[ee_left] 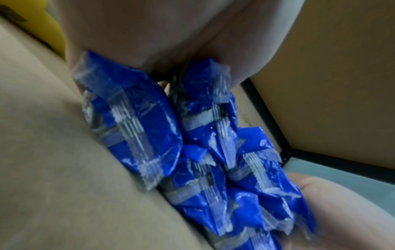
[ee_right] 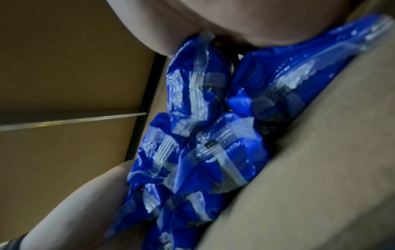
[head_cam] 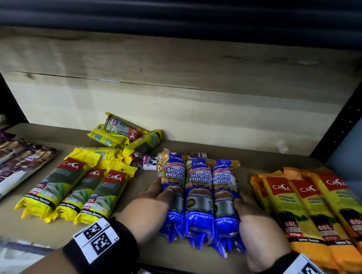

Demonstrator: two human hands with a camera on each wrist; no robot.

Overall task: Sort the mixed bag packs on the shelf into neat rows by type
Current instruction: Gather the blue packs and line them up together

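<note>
Three blue "Singlet Handle" packs [head_cam: 200, 193] lie side by side at the middle of the shelf [head_cam: 265, 163]. Their crimped near ends show in the wrist views [ee_left: 149, 128] [ee_right: 213, 135], where more blue ends lie under the top ones. My left hand [head_cam: 157, 195] presses flat against the left side of the group. My right hand [head_cam: 251, 221] presses against the right side, thumb on the outer pack. A row of yellow 25L packs [head_cam: 77, 189] lies to the left. Loose yellow packs [head_cam: 123, 135] are piled behind it.
Orange 60L packs [head_cam: 311, 210] lie in a row on the right, close to my right hand. Purple and white packs [head_cam: 10, 168] line the far left. A small white pack [head_cam: 147, 162] sits just behind the blue ones. A wooden back wall [head_cam: 178, 94] closes the shelf.
</note>
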